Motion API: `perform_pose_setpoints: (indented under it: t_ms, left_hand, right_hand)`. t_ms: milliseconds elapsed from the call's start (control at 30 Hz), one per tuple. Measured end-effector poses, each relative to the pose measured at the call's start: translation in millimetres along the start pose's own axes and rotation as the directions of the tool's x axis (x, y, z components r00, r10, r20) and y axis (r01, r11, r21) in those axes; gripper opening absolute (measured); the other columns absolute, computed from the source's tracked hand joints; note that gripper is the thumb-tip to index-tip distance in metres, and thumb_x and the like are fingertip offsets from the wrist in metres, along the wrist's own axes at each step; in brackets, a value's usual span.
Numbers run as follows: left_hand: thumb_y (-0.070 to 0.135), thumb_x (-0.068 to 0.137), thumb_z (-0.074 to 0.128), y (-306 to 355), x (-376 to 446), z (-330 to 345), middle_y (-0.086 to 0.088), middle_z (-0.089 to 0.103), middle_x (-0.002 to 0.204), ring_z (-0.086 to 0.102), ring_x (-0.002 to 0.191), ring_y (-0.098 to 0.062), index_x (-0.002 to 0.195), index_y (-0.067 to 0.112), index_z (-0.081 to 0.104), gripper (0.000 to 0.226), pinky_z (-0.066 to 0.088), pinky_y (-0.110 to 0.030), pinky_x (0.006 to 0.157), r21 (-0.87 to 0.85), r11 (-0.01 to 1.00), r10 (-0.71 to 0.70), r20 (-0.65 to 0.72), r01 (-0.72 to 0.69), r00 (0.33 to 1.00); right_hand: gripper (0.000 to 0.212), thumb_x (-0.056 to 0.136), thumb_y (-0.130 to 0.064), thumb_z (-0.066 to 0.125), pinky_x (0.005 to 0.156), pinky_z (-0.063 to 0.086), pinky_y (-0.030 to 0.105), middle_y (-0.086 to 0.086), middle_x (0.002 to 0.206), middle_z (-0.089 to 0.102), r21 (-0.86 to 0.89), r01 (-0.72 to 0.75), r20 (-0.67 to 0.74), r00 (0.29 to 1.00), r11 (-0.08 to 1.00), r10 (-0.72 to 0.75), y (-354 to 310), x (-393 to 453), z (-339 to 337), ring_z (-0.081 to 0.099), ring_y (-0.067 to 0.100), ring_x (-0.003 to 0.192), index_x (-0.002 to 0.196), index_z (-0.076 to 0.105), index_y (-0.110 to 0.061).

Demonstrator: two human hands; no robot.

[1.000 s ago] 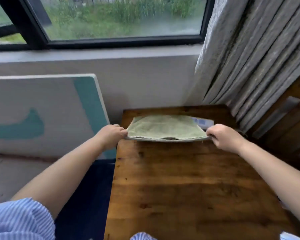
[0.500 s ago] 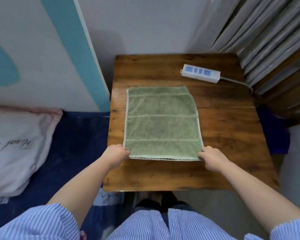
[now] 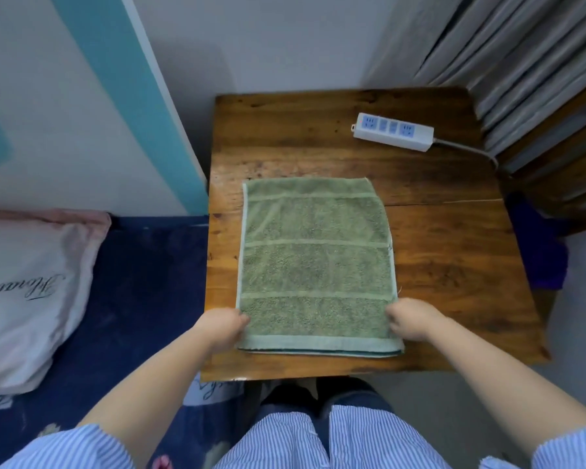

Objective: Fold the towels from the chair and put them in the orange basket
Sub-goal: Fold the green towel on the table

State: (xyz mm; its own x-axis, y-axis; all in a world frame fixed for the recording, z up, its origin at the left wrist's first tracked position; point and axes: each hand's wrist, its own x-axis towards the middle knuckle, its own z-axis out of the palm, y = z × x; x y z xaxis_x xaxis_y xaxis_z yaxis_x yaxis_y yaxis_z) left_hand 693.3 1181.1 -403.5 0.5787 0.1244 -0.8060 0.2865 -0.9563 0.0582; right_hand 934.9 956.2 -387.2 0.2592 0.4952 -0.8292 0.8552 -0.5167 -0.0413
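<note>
Since half a second back the green towel [image 3: 315, 265] has settled flat, and both my hands have slid in over its near corners where before they pinched the front edge. Nearest to me, striped blue sleeves and my lap at the bottom of view. My left hand [image 3: 222, 324] sits on the towel's near left corner, fingers curled onto the cloth; my right hand [image 3: 411, 318] is on the near right corner the same way. Whether they are gripping or just pressing down, I cannot tell from here. The towel lies doubled on the wooden table [image 3: 454, 265], layered edges showing along the near hem, its long side running away from me. Left of the table, a dark blue bed surface with a pale pillow [image 3: 24, 292] carrying script lettering. Farther back on the table, well apart from the towel, a white power strip [image 3: 393, 132] with its cord trailing right. Beyond that, grey curtains [image 3: 508, 45] and a white-and-teal panel [image 3: 82, 96] against the wall.
</note>
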Motion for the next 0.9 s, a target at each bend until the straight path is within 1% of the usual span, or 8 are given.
perform_pose_setpoints:
  t_ms: [67,200,367,467,567,733,833,900]
  left_hand:
    - [0.012,0.094,0.040,-10,9,-26,-0.008,0.057,0.112,0.056,0.102,-0.026,0.112,0.008,0.051,0.022,0.048,-0.034,0.080,-0.039,0.998,-0.049,-0.083,0.046,0.995]
    - [0.014,0.093,0.038,-20,37,-84,-0.009,0.056,0.108,0.054,0.100,-0.026,0.106,0.007,0.051,0.019,0.048,-0.035,0.076,-0.174,0.972,-0.201,-0.254,0.160,0.946]
    - [0.015,0.094,0.038,-25,80,-144,-0.010,0.054,0.112,0.050,0.107,-0.028,0.107,0.007,0.050,0.020,0.046,-0.035,0.079,-0.280,0.930,-0.325,-0.325,0.239,0.888]
    - [0.018,0.095,0.038,-28,103,-164,-0.009,0.051,0.123,0.046,0.116,-0.027,0.119,0.008,0.048,0.028,0.045,-0.034,0.086,-0.300,0.915,-0.363,-0.321,0.270,0.875]
    - [0.019,0.096,0.038,-34,121,-169,-0.011,0.033,0.147,0.029,0.137,-0.026,0.135,0.010,0.038,0.040,0.035,-0.037,0.106,-0.331,0.895,-0.402,-0.309,0.299,0.862]
    - [0.023,0.095,0.042,-52,140,-165,-0.010,0.015,0.156,0.010,0.145,-0.027,0.145,0.012,0.024,0.054,0.023,-0.040,0.116,-0.366,0.865,-0.438,-0.213,0.345,0.873]
    - [0.023,0.094,0.044,-57,143,-164,-0.010,0.015,0.156,0.014,0.144,-0.028,0.144,0.012,0.024,0.054,0.024,-0.041,0.115,-0.383,0.859,-0.426,-0.171,0.339,0.888]
    - [0.022,0.094,0.044,-60,144,-165,-0.011,0.019,0.154,0.018,0.143,-0.029,0.142,0.012,0.028,0.052,0.026,-0.042,0.114,-0.386,0.861,-0.421,-0.178,0.331,0.889]
  right_hand:
    - [0.016,0.090,-0.015,0.041,0.057,0.038,0.024,0.004,0.088,0.058,0.155,-0.037,-0.128,0.990,0.987,0.057,13,10,-25,0.055,0.021,0.081,0.085,0.056,-0.011]
    - [0.026,0.093,-0.012,0.039,0.070,0.044,0.031,0.013,0.103,0.066,0.478,-0.072,-0.338,0.905,0.876,0.259,40,40,-76,0.059,0.029,0.094,0.097,0.064,-0.005]
    - [0.034,0.096,-0.008,0.034,0.095,0.041,0.031,0.016,0.128,0.056,0.726,-0.073,-0.306,0.856,0.684,0.416,60,80,-124,0.051,0.030,0.118,0.122,0.055,-0.002]
    - [0.037,0.099,-0.014,0.032,0.094,0.041,0.032,0.016,0.133,0.051,0.685,-0.116,-0.234,0.900,0.719,0.368,60,103,-133,0.048,0.030,0.121,0.130,0.046,-0.002]
    - [0.040,0.098,-0.022,0.036,0.096,0.043,0.036,0.013,0.129,0.054,0.593,-0.137,-0.224,0.918,0.793,0.326,51,111,-130,0.053,0.027,0.117,0.133,0.041,-0.004]
    - [0.034,0.094,-0.015,0.043,0.104,0.034,0.034,0.003,0.123,0.056,0.422,0.011,-0.473,0.856,0.907,0.210,24,112,-109,0.051,0.018,0.115,0.127,0.049,-0.010]
    - [0.032,0.067,-0.017,0.077,0.078,0.053,0.036,0.001,0.091,0.069,0.265,0.121,-0.664,0.742,0.957,0.090,7,116,-97,0.066,0.017,0.083,0.097,0.070,-0.012]
    - [0.033,0.048,-0.023,0.086,0.061,0.054,0.032,-0.002,0.076,0.069,0.188,0.150,-0.707,0.707,0.971,0.028,2,121,-90,0.066,0.014,0.067,0.078,0.073,-0.018]
